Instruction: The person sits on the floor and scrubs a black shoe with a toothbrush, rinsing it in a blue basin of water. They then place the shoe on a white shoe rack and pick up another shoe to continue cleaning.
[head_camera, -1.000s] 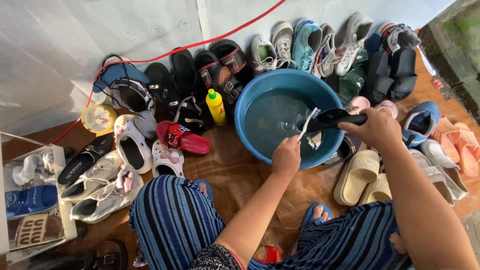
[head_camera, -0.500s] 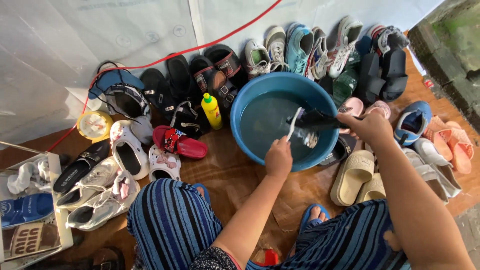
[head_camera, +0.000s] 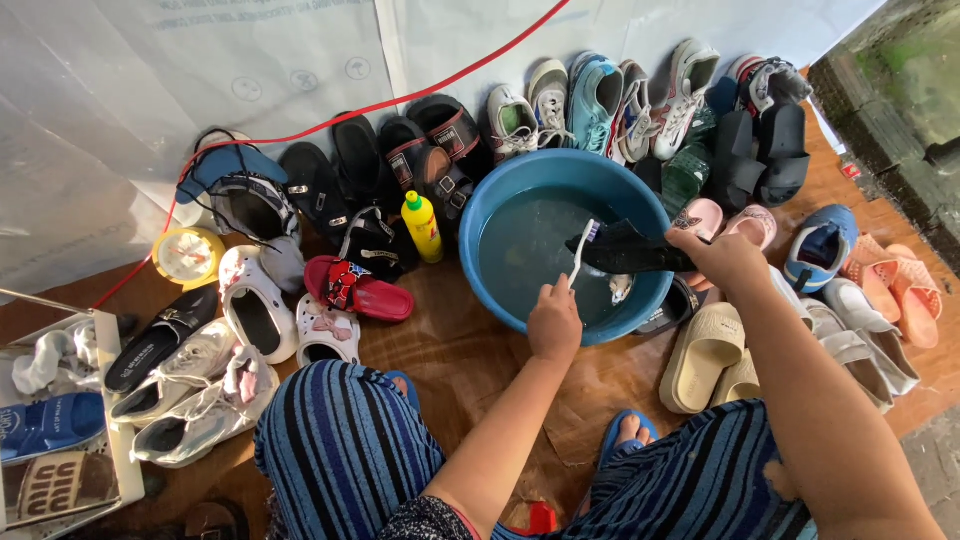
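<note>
- Over the blue plastic basin (head_camera: 500, 215) at centre frame, the right hand (head_camera: 728, 258) is closed around one end of a black sandal (head_camera: 625, 248), holding it level just above the water.
- Beside it, the left hand (head_camera: 555, 322) grips the lower end of a white toothbrush (head_camera: 581, 252), its bristled head touching the sandal's near end.
- Wet, the sandal will likely be slippery and fairly light, with some flex; a firm hold at the heel end looks soundest.
- Shallow, slightly cloudy water lies in the basin, with a small pale object resting in it near the right wall.
- Left of the basin, a yellow squeeze bottle (head_camera: 423, 226) with a green cap stands among shoes on the floor (head_camera: 450, 350).
</note>
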